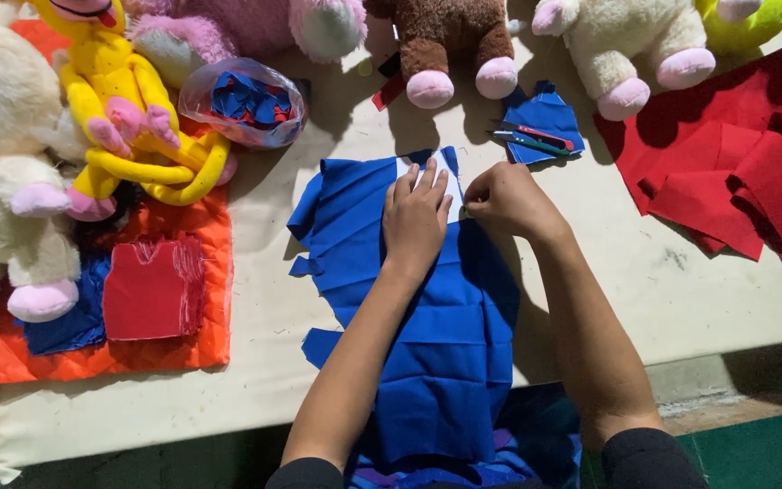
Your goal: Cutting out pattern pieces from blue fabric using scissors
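Note:
A stack of blue felt pieces [436, 326] lies along the middle of the cream table [662, 290]. My left hand [416, 217] presses flat on its far end, fingers spread over a white template [409, 170] that peeks out there. My right hand [504, 201] is closed beside it at the stack's right edge, pinching a small thin tool that I cannot make out against the fabric.
Plush toys [110, 100] line the table's far edge and left side. A clear bag of scraps [246, 101], a red felt stack [154, 288] on orange quilted cloth, red felt sheets [735, 172] at right, and pens on a blue scrap [540, 122] surround the work.

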